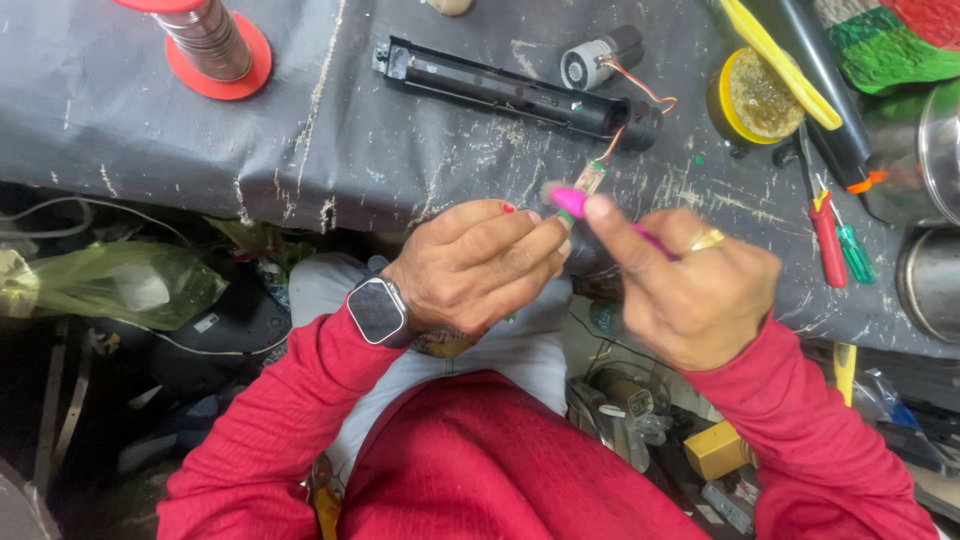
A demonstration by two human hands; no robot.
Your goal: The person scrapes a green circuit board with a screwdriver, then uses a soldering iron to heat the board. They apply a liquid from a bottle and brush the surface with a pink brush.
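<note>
My left hand (480, 265), with a smartwatch (378, 310) on its wrist, pinches a small green circuit board (589, 180) at the table's front edge. Red and white wires run from the board up to a long black housing (500, 88) and a small grey motor (598, 58). My right hand (690, 285), wearing a gold ring, grips a pink-handled tool (572, 200) whose tip rests against the board beside my left fingertips. Both sleeves are red.
A red solder spool (212, 45) stands at the back left. A yellow flux tin (755, 97), a yellow tool, red (828, 240) and green (855, 255) screwdrivers and steel vessels (930, 280) crowd the right. Bags, cables and parts clutter the floor below.
</note>
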